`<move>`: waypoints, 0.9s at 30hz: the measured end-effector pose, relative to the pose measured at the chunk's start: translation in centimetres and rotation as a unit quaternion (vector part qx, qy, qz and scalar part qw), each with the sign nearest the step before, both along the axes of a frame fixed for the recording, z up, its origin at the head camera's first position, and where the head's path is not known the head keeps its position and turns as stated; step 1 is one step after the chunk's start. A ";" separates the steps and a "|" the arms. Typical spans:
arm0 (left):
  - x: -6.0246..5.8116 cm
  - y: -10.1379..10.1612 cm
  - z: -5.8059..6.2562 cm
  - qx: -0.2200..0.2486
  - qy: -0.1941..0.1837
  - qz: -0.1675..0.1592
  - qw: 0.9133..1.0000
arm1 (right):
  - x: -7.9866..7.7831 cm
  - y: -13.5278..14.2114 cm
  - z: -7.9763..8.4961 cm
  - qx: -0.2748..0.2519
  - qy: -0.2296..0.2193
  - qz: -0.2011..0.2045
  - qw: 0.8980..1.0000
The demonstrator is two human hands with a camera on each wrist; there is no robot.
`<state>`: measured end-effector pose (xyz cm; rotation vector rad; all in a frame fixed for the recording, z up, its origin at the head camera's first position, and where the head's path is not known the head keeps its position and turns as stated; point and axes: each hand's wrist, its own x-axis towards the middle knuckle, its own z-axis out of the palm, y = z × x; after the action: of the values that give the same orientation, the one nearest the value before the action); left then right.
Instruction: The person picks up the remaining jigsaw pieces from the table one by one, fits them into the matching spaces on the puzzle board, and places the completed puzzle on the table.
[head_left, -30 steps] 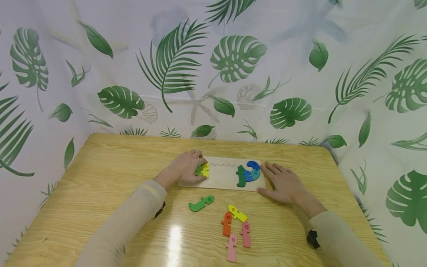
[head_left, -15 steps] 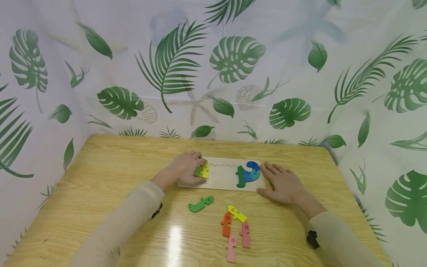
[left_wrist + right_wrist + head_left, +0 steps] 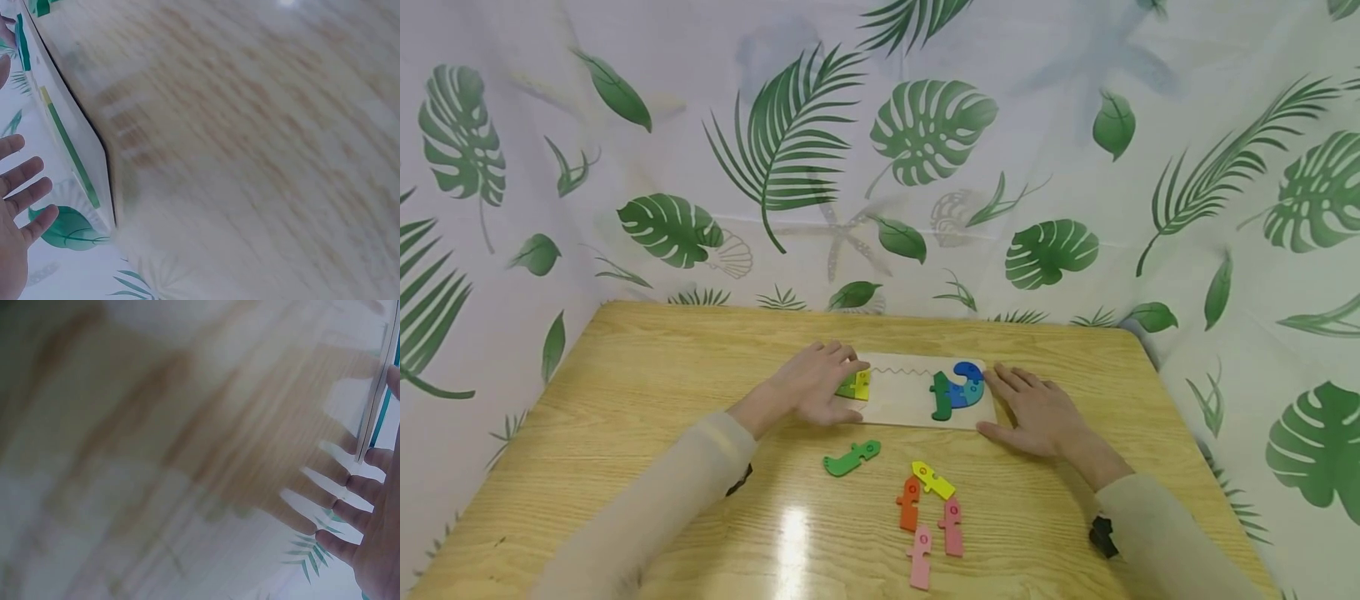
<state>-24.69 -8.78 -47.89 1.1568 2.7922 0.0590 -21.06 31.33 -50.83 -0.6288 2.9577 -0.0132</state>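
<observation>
A pale wooden puzzle board (image 3: 898,407) lies flat, with a zigzag line near its far edge. Over its left end is my left hand (image 3: 815,387), thumb and fingers spread around a green piece (image 3: 847,387) and a yellow piece (image 3: 863,385); the hand hides part of the green one. In the left wrist view the fingers of that hand (image 3: 19,203) are apart and grasp nothing. At the board's right end sit a dark green piece (image 3: 942,398) and blue pieces (image 3: 967,393). My right hand (image 3: 1039,412) rests flat there, fingertips at the board's edge.
Loose on the wooden table (image 3: 700,358), in front of the board, lie a green foot-shaped piece (image 3: 850,459), a yellow piece (image 3: 934,481), an orange piece (image 3: 909,504), a pink piece (image 3: 952,529) and a lighter pink piece (image 3: 920,558). A leaf-print cloth (image 3: 940,275) hangs behind.
My left hand has spread its thumb away from the green and yellow pieces and drawn slightly left. The right hand and the loose pieces have stayed put.
</observation>
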 end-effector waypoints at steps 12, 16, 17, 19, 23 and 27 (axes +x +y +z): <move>2.6 -0.4 0.8 -0.004 0.017 -0.068 0.998 | 0.0 0.1 -0.1 0.002 -0.001 0.001 1.000; 3.2 -0.7 0.6 -0.002 0.017 -0.075 0.997 | 0.0 0.1 -0.1 0.003 0.001 0.001 1.000; 3.4 -0.7 0.5 0.000 0.018 -0.077 0.997 | -0.1 0.1 -0.1 0.005 0.002 0.001 1.000; 3.6 -0.9 0.4 0.004 0.019 -0.078 0.997 | -0.1 0.2 -0.2 0.006 0.003 0.003 1.000; 4.3 -1.2 0.5 0.012 0.016 -0.082 0.996 | -0.1 0.2 -0.4 0.007 0.005 0.005 1.000; 4.9 -1.4 0.5 0.017 0.020 -0.091 0.996 | -0.1 0.2 -0.3 0.004 0.002 0.002 1.000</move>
<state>-19.79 -10.21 -47.41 1.4301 2.7155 0.0661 -21.19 31.51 -51.13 -0.6337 2.9591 0.0014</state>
